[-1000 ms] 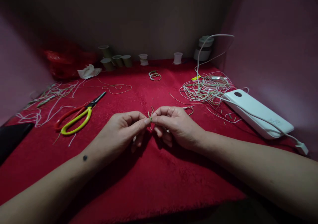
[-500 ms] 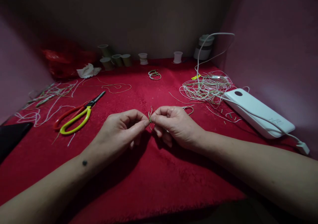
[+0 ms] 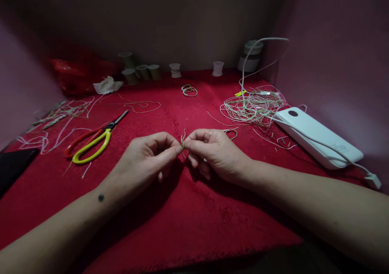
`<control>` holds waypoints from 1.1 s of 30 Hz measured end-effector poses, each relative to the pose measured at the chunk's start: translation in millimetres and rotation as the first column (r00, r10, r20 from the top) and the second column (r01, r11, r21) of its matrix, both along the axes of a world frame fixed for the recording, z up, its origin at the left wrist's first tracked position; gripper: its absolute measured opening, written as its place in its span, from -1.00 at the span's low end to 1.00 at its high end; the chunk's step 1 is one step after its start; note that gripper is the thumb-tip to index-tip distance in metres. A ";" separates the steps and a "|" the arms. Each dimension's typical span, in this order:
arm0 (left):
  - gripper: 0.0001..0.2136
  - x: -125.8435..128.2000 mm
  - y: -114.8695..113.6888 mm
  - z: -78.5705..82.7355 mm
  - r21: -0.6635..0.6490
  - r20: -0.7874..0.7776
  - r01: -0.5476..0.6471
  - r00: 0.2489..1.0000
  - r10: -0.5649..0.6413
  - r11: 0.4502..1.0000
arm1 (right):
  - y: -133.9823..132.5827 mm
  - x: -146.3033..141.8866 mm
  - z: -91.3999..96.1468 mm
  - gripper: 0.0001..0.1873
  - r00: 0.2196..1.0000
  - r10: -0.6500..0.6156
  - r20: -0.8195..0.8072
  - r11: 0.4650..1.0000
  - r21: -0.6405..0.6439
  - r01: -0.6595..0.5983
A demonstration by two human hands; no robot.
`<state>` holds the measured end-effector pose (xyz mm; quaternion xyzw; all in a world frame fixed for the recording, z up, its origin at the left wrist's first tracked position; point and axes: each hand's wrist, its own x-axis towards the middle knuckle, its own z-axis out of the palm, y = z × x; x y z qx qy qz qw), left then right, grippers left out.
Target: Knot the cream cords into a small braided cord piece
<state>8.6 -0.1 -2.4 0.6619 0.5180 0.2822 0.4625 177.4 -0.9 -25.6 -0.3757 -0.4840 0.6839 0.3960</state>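
Thumb and forefinger of my left hand (image 3: pixel 154 152) pinch a thin green cord (image 3: pixel 182 141) from the left. My right hand (image 3: pixel 212 150) pinches the same cord from the right, its fingertips nearly touching those of the left. Loose ends of the cord rise above the fingertips, and a bit hangs below. The knotted part between the fingers is small and partly hidden. Just behind my right hand lies a loop of pale cord (image 3: pixel 232 134). To the left, scissors (image 3: pixel 94 142) with one red and one yellow handle rest on the red cloth (image 3: pixel 194 225).
A tangle of white and green cord (image 3: pixel 249 106) lies at right beside a white power bank (image 3: pixel 319 138) with a cable. More loose cord (image 3: pixel 67 114) is at left, near a dark flat object (image 3: pixel 18 166). Spools (image 3: pixel 142 72) and a cord ring (image 3: pixel 189 90) stand farther back.
Both hands keep their pinch on the cord at almost the same place. The whole view has shifted very slightly; nothing was picked up or let go.
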 end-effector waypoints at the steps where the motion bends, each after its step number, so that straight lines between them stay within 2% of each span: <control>1: -0.83 0.2 0.1 -0.7 0.007 -0.002 -0.002 1.000 0.002 1.000 | 0.0 0.2 -0.1 -0.83 1.000 0.005 -0.001 1.000 0.002 -0.005; 11: -0.84 1.8 -1.9 -1.0 0.044 -0.050 0.017 0.999 -0.015 0.999 | -0.1 0.7 -0.7 -0.73 0.999 0.030 0.016 0.999 0.011 -0.030; 17: -0.85 1.9 -2.1 -4.2 0.056 -0.042 0.028 0.999 -0.025 0.998 | -0.2 0.7 2.3 -0.82 1.000 0.014 0.021 1.000 0.007 -0.015; 26: -0.72 -1.0 -2.0 -2.3 -0.088 0.038 0.015 0.999 -0.011 0.996 | -1.7 0.5 0.6 -0.90 1.000 0.003 0.030 1.000 0.028 -0.004; 30: -0.77 -2.5 -1.6 -5.8 -0.165 0.128 0.022 0.992 -0.001 0.986 | -2.0 0.2 2.2 -0.88 0.998 0.010 0.057 1.000 0.019 -0.011; 33: -0.78 -2.7 -1.3 -6.8 -0.175 0.127 0.010 0.992 0.012 0.984 | -1.8 -0.1 3.1 -0.88 0.998 0.003 0.067 1.000 0.014 -0.004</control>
